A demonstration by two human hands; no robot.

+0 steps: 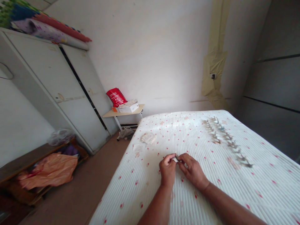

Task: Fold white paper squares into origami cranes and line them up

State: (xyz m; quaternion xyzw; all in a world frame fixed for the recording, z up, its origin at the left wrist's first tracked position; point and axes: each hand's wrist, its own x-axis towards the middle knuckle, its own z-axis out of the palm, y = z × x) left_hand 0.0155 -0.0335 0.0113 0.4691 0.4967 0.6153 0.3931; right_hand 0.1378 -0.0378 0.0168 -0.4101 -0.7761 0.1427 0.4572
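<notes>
The left hand (pixel 167 168) and the right hand (pixel 194 171) are close together over the bed (pixel 187 203), and their fingertips pinch one small white and dark thing (pixel 175 159) between them, too tiny to tell what it is. Off to the right, more little things (pixel 233 144) lie in two rows on the bed. Past the left hand lie a pale round bundle (pixel 148 138) and, just beside it, a piece of paper (pixel 137 148).
</notes>
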